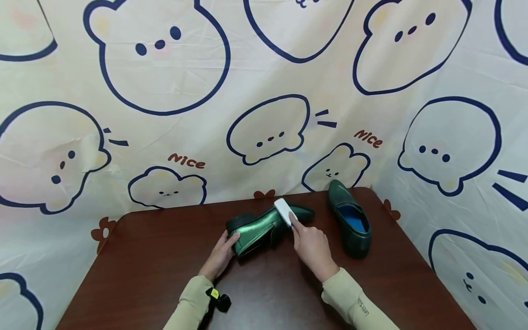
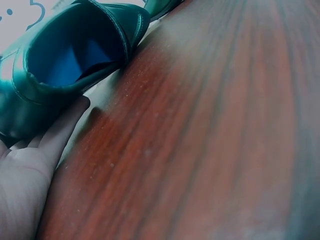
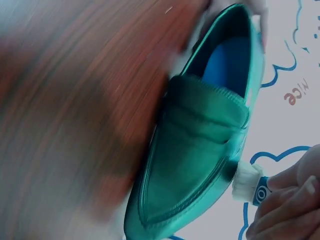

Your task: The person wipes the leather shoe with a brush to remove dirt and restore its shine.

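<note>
A shiny green loafer [image 1: 251,234] is turned on its side on the table, its heel toward the left and toe toward the right. My left hand [image 1: 217,260] grips it at the heel, the thumb against the near side. In the left wrist view, the thumb lies by the shoe's opening with its blue insole [image 2: 65,55]. My right hand [image 1: 312,247] holds a small white brush [image 1: 284,211] across the front half of the shoe. White bristles [image 3: 245,182] meet the outer side of the loafer [image 3: 200,130] in the right wrist view.
The matching green loafer [image 1: 358,246] stands upright on the right, toe against the back cloth. A dark brown wooden table [image 1: 156,266] carries everything. Printed cloth [image 1: 173,91] with bear outlines hangs behind and at both sides.
</note>
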`<state>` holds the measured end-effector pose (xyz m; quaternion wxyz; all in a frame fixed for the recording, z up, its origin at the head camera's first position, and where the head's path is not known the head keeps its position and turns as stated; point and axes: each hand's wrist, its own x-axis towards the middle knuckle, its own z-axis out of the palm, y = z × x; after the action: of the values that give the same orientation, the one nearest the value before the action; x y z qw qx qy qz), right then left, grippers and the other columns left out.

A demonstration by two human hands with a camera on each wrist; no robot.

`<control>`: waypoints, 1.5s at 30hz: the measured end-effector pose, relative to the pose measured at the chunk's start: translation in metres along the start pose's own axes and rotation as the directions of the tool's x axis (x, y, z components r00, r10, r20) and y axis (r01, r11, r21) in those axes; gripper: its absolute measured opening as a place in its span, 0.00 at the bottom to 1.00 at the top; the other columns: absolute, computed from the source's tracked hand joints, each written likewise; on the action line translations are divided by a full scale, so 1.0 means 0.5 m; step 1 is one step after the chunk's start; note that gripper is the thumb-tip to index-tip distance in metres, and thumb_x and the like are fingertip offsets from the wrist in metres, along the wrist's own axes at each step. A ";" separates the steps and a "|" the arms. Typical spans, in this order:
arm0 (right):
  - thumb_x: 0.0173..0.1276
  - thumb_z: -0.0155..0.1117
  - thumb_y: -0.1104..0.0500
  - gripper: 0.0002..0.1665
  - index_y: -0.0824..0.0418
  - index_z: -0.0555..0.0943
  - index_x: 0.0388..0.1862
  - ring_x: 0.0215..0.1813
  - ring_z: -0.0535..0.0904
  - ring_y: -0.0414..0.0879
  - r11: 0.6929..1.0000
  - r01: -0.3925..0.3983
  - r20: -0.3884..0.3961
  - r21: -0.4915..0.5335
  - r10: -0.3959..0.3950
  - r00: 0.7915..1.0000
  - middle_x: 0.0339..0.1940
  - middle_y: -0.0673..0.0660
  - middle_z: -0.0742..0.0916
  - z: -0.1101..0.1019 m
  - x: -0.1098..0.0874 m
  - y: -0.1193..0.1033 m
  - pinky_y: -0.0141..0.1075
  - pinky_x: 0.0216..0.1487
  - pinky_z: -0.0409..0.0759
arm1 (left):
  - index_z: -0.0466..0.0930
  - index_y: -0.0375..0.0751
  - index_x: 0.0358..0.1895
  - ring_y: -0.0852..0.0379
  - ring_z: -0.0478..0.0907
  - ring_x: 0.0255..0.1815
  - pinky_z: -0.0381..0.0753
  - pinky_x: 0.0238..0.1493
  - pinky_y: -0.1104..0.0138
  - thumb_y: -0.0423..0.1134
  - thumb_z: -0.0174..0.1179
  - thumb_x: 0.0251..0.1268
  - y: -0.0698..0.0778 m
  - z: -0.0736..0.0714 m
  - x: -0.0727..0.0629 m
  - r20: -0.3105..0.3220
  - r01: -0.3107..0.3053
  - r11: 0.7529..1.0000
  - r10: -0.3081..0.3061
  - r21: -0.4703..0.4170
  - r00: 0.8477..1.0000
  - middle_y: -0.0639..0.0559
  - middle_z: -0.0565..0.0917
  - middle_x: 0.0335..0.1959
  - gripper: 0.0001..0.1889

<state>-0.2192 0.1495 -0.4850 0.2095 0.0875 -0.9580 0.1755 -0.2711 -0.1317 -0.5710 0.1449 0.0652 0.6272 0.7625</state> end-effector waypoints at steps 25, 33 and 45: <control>0.76 0.67 0.55 0.27 0.46 0.78 0.72 0.15 0.69 0.42 1.000 -0.003 0.032 0.003 0.002 0.999 0.12 0.49 0.75 0.013 -0.004 0.019 0.34 0.17 0.66 | 0.44 0.43 0.83 0.60 0.77 0.61 0.77 0.59 0.65 0.51 0.53 0.81 -0.005 -0.006 0.001 -0.009 0.014 1.000 -0.014 -0.011 1.000 0.37 0.64 0.76 0.38; 0.78 0.63 0.56 0.29 0.49 0.73 0.77 0.16 0.69 0.40 0.997 -0.032 0.110 0.069 0.025 0.994 0.15 0.48 0.76 0.014 0.007 0.020 0.33 0.19 0.69 | 0.49 0.43 0.81 0.58 0.78 0.59 0.79 0.58 0.62 0.54 0.51 0.82 0.004 0.005 0.009 -0.019 0.028 1.000 -0.027 0.009 0.999 0.38 0.68 0.72 0.36; 0.82 0.56 0.57 0.29 0.54 0.68 0.80 0.17 0.69 0.39 0.980 -0.016 0.175 0.196 -0.019 0.984 0.23 0.55 0.84 0.043 0.018 -0.014 0.33 0.20 0.68 | 0.57 0.39 0.78 0.48 0.73 0.65 0.71 0.69 0.52 0.67 0.48 0.77 0.023 0.024 0.012 -0.109 0.122 0.984 -0.108 0.132 0.988 0.39 0.68 0.70 0.41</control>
<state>-0.2334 0.1341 -0.4974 0.1145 0.1236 -0.9506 0.2609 -0.2751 -0.1206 -0.5581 0.1521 0.0000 0.6878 0.7098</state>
